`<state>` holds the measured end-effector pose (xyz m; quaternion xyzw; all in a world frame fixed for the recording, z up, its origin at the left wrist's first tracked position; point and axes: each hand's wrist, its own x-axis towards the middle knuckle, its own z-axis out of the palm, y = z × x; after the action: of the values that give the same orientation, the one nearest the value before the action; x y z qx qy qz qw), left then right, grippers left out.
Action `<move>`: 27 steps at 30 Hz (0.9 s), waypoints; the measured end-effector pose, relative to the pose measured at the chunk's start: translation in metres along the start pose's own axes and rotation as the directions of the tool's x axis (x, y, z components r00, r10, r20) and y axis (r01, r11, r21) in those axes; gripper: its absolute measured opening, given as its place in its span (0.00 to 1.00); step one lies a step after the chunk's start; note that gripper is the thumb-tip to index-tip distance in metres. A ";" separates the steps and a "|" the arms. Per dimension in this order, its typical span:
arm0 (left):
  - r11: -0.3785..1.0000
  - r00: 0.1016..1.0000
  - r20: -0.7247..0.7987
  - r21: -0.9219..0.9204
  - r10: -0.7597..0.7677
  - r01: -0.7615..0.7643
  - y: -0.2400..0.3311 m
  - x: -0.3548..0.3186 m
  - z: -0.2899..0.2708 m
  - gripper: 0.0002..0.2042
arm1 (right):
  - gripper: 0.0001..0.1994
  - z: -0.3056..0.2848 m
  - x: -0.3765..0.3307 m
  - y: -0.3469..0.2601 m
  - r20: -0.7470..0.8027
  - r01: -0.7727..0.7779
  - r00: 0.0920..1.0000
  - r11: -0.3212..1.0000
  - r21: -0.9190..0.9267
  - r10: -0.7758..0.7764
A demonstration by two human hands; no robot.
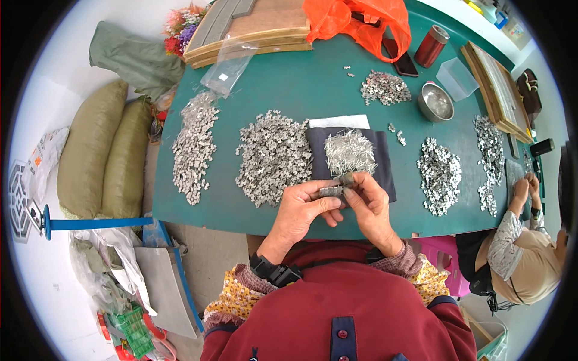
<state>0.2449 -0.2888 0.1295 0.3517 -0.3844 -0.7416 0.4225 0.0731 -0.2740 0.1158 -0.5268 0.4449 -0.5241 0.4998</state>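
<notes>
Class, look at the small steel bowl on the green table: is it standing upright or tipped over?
Upright. The steel bowl rests on its base on the green table, its round rim facing up so its shiny inside shows.

Lying on the table (313,84): a pin bundle (349,151) on a cloth (385,171). Sitting left of it, two part heaps (274,156) (194,147); right, a bowl (436,102).

An orange plastic bag (361,21) lies at the table's far edge. Right of it stand a red can (431,46) and a steel bowl (436,102). Two green sacks (105,153) lean left.
</notes>
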 end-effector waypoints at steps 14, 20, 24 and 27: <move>1.000 0.998 -0.061 0.015 -0.021 0.022 -0.014 0.007 -0.010 0.07 | 0.09 -0.067 0.022 0.003 -0.064 0.119 0.970 0.689 -0.715 -0.233; 0.992 0.997 -0.045 0.102 -0.065 0.069 -0.013 0.017 -0.003 0.06 | 0.07 -0.159 0.016 0.005 -0.247 -0.097 0.917 0.425 -0.900 -0.314; 0.989 0.995 -0.005 0.112 -0.096 0.096 -0.016 0.029 0.002 0.05 | 0.11 -0.171 -0.006 0.011 -0.257 -0.196 0.923 0.226 -0.954 -0.285; 0.990 0.991 0.063 0.084 -0.116 0.111 -0.016 0.038 0.012 0.05 | 0.14 -0.160 -0.017 0.013 -0.202 -0.143 0.936 0.213 -0.966 -0.287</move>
<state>0.2144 -0.3139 0.1132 0.3643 -0.4074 -0.7599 0.3519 -0.0868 -0.2684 0.0935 -0.6437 0.7268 -0.2339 -0.0512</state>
